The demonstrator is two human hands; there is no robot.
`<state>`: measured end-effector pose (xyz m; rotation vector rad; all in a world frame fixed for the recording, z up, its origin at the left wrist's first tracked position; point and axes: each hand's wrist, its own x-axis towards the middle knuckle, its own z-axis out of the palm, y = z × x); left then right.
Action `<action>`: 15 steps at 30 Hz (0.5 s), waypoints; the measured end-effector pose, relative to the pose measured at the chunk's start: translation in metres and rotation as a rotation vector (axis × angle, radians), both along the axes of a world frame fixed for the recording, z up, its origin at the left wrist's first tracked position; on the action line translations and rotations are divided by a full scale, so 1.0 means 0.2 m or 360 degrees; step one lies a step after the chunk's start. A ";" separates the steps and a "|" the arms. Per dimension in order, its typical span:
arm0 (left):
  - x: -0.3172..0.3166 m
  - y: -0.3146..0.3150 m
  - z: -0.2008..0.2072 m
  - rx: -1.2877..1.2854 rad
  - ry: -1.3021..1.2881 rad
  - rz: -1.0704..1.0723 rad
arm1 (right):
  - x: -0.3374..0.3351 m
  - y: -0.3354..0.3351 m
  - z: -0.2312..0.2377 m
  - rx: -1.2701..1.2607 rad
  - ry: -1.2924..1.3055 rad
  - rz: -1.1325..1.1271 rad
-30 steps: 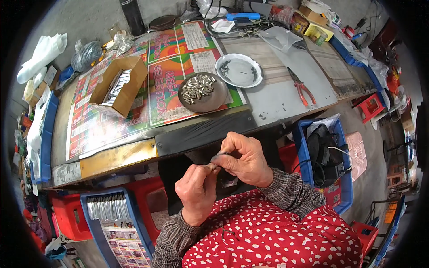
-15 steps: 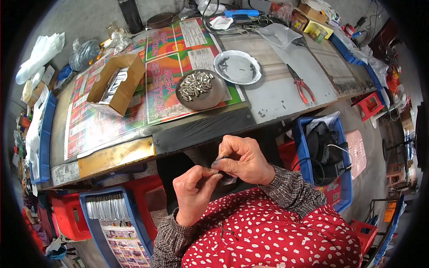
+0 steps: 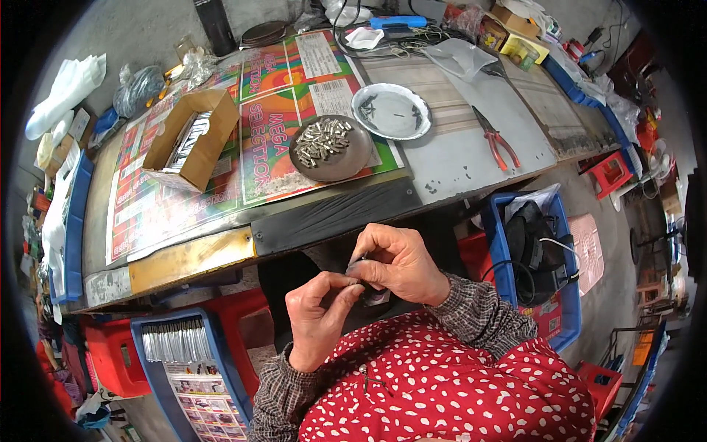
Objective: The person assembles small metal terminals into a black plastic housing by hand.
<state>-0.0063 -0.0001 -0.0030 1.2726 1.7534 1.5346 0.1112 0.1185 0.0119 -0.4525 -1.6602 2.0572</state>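
Note:
Both hands meet in front of my red dotted apron, below the table's front edge. My left hand (image 3: 318, 313) is closed, thumb and forefinger pinched together. Close against it, my right hand (image 3: 398, 265) is also pinched shut. What lies between the fingertips is small, dark and mostly hidden, so I cannot make out its kind. Beyond the hands on the table, a dark round dish (image 3: 347, 168) holds many short silvery metal pieces (image 3: 322, 142). Beside it stands a white bowl (image 3: 403, 127) with small dark bits in it.
An open cardboard box (image 3: 210, 151) of thin silvery pieces stands at the left on the table (image 3: 471, 180). Red-handled pliers (image 3: 497, 144) lie at the right. Below are a blue crate (image 3: 572, 295) with a black bag and a blue bin (image 3: 234, 383) of thin metal rods.
My two hands shift very slightly, the fingertips still pinched together. Nothing on the table has moved.

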 end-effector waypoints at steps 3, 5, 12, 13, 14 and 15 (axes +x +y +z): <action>-0.01 -0.02 0.00 -0.0104 -0.0233 -0.0168 | 0.01 0.03 -0.01 0.0151 0.0039 0.0112; 0.00 -0.01 -0.02 -0.0021 -0.0107 -0.0091 | 0.00 0.02 -0.04 0.0191 0.0050 0.0049; 0.02 0.01 -0.03 0.0057 0.0319 0.0177 | -0.03 -0.01 -0.02 -0.0005 0.0020 -0.0075; 0.01 0.00 -0.02 0.0050 0.0253 0.0155 | -0.03 -0.01 -0.01 -0.0003 0.0022 -0.0074; 0.01 0.00 -0.02 0.0043 0.0188 0.0133 | -0.02 -0.02 0.00 0.0010 0.0016 -0.0108; 0.01 0.00 -0.02 0.0043 0.0188 0.0137 | -0.01 -0.02 0.00 0.0022 0.0010 -0.0139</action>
